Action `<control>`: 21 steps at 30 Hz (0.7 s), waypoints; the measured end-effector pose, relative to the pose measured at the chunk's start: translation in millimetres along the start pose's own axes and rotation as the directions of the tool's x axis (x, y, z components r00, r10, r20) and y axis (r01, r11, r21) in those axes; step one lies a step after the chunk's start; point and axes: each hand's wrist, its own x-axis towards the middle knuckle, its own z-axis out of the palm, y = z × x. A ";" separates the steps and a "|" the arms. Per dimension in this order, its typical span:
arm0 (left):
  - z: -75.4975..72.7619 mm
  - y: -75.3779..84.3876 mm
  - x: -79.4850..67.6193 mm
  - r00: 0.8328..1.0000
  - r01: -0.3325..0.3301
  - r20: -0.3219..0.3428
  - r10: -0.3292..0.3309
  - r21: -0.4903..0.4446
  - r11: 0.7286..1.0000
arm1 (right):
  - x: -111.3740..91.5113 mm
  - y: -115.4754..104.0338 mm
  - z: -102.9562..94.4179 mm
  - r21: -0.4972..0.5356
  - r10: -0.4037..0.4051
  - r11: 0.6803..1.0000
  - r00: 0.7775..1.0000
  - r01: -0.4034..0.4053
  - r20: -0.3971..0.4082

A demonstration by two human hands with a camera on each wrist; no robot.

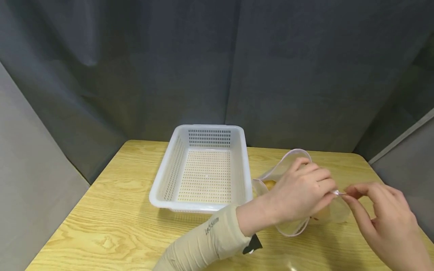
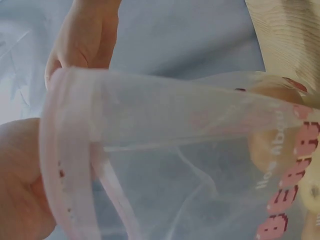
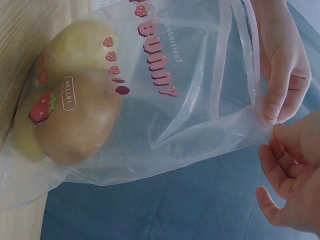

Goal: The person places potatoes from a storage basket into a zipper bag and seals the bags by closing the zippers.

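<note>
A clear plastic zip bag [image 3: 185,100] with pink lettering and strawberry prints rests on the table with its mouth spread apart. Inside lie several round yellow-brown fruits or vegetables [image 3: 80,125]; their exact kind is unclear through the film. My left hand [image 1: 305,188] reaches across the bag and pinches its rim near one end of the mouth. Facing it, my right hand [image 1: 386,214] pinches the same corner between thumb and index finger, the fingertips of both hands nearly meeting. In the right wrist view the bag's edge [image 3: 240,60] runs up from that pinched corner.
A white perforated plastic basket [image 1: 200,205] stands left of the bag, with nothing seen in it. Both are on a wood-grain table [image 1: 101,226]. Dark grey cloth [image 1: 183,75] hangs behind the table, and grey panels [image 1: 30,169] flank it.
</note>
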 end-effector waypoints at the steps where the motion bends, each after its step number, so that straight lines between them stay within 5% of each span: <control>1: 0.1 -0.3 0.1 1.000 0.000 0.002 0.000 0.000 1.000 | 0.3 -0.2 0.1 -0.003 0.002 1.000 1.000 -0.002 -0.001; 21: -4.9 -0.1 1.5 0.999 -0.030 0.033 0.030 -0.002 1.000 | -0.3 0.9 0.4 0.029 0.038 0.999 0.996 -0.036 -0.076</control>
